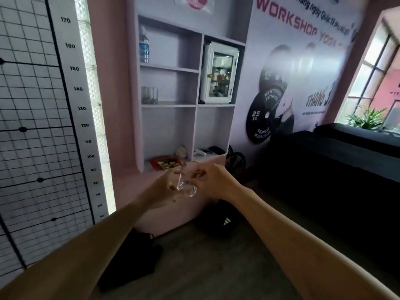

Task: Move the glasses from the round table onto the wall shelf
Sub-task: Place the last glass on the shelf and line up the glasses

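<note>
A clear drinking glass point(187, 182) is held in the air in front of the pale wall shelf point(168, 106). My left hand point(165, 187) grips its left side, and my right hand point(213, 181) pinches its right rim. Both arms reach forward, below the shelf's lowest open compartments. Several clear glasses point(149, 95) stand at the left of a middle shelf compartment. The round table is out of view.
A water bottle point(144, 45) stands in the top compartment. A small glass-door fridge point(219, 74) fills the right one. Packets point(165, 163) lie on the bottom ledge. Black bags point(218, 223) sit on the floor. A dark couch point(337, 161) stands at the right.
</note>
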A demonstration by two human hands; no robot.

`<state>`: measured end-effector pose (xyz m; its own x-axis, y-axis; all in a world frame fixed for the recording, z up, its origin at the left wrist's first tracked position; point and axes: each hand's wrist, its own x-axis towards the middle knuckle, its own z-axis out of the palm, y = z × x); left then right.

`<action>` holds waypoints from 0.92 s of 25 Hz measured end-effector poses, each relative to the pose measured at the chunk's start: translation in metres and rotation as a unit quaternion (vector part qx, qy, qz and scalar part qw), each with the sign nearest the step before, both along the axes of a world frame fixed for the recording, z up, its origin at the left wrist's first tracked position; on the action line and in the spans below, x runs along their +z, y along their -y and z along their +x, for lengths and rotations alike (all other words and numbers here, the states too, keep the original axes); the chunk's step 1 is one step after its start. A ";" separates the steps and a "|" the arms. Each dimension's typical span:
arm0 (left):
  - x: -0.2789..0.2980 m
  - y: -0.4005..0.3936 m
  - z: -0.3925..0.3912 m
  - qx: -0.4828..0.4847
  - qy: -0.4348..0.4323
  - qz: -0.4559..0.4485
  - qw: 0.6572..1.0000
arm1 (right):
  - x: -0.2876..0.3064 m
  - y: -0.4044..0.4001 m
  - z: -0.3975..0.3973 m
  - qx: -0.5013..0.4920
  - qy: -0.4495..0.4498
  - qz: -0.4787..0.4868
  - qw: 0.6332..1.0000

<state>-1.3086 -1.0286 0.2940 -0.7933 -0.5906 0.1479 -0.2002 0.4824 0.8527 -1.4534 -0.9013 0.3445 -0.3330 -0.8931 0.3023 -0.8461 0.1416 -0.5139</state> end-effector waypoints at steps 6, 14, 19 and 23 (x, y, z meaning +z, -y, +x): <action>-0.001 0.097 -0.072 0.034 -0.009 -0.007 0.999 | -0.007 0.109 -0.076 0.020 -0.027 -0.004 0.999; 0.031 0.258 -0.169 0.050 0.004 -0.039 0.998 | 0.029 0.263 -0.170 0.026 -0.050 -0.014 0.998; 0.049 0.342 -0.212 0.047 0.001 -0.053 0.997 | 0.044 0.345 -0.217 0.039 -0.040 -0.044 0.997; 0.061 0.390 -0.233 0.089 -0.003 -0.062 0.994 | 0.048 0.402 -0.247 0.068 -0.026 -0.087 0.994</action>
<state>-1.5411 -1.4190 0.3549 -0.6764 -0.6987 0.2331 -0.2869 0.5414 0.7903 -1.7002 -1.3034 0.3924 -0.1920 -0.8621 0.4689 -0.8773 -0.0634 -0.4758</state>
